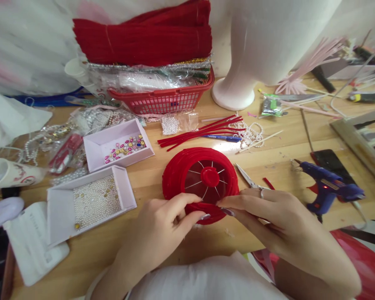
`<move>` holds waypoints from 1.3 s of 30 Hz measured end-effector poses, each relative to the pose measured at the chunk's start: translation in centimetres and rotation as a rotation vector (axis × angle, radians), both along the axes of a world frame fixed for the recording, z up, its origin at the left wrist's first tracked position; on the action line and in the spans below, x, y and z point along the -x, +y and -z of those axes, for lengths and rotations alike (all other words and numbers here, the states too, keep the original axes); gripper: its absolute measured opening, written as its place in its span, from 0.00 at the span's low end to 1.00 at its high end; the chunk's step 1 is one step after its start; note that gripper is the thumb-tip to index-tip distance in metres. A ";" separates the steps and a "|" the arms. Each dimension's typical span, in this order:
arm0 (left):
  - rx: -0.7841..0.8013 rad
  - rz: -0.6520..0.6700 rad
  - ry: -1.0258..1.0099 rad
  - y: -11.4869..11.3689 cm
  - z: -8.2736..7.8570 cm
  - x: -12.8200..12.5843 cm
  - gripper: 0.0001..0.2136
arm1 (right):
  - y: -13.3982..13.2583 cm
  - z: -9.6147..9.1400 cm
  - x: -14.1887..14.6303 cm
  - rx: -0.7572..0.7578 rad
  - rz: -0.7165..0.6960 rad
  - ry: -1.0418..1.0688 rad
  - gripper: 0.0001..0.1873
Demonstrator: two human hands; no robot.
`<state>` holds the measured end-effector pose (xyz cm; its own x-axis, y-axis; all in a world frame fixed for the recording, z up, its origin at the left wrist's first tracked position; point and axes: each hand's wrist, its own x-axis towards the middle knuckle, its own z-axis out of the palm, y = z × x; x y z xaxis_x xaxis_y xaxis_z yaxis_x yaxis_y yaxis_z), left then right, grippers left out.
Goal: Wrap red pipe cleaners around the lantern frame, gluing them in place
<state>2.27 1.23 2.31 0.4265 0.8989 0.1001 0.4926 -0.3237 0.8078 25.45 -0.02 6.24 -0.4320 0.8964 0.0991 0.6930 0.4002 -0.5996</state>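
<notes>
A round red piece [181, 175], wound from fuzzy red stems over thin wire spokes with a red hub, lies on the wooden table [150, 250]. My left hand [162, 229] pinches its near rim with thumb and fingers closed. My right hand [268, 216], a ring on one finger, presses thumb and forefinger on the same rim from the right. Small scissors [246, 177] lie just behind my right hand.
Loose red stems [200, 131] and a blue pen [221, 137] lie behind the piece. Two white trays hold pearls [95, 204] and coloured gems [125, 148]. A red basket [162, 98] carries a red stem bundle. A blue glue gun [328, 187], phone [331, 162] and white stand [237, 89] sit right.
</notes>
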 end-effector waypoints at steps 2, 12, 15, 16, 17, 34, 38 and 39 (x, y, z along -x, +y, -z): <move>0.013 -0.006 -0.003 0.0 0.1 0.1 0.06 | 0.1 0.1 0.1 0.023 -0.008 0.007 0.11; 0.219 -0.023 -0.081 0.1 -0.5 -0.2 0.05 | 0.9 -0.1 0.3 0.027 -0.060 0.038 0.12; 0.240 -0.031 -0.074 0.2 -0.7 -0.2 0.06 | 0.9 -0.4 0.0 0.019 -0.074 -0.003 0.13; 0.232 -0.036 -0.061 0.2 -0.7 -0.2 0.05 | 0.8 -0.5 -0.1 0.008 -0.070 -0.021 0.14; 0.224 -0.040 -0.043 0.2 -0.7 -0.2 0.05 | 0.7 -0.6 -0.2 -0.002 -0.064 -0.042 0.14; 0.363 0.006 0.009 0.6 -1.4 -0.4 0.08 | 0.2 -0.1 -0.6 -0.018 -0.091 -0.037 0.14; 0.499 -0.001 0.075 0.9 -1.9 -0.4 0.10 | 0.4 0.2 -0.8 -0.043 -0.088 -0.046 0.15; 0.524 -0.005 0.075 0.9 -2.0 -0.4 0.10 | 0.4 0.3 -0.8 -0.046 -0.091 -0.048 0.15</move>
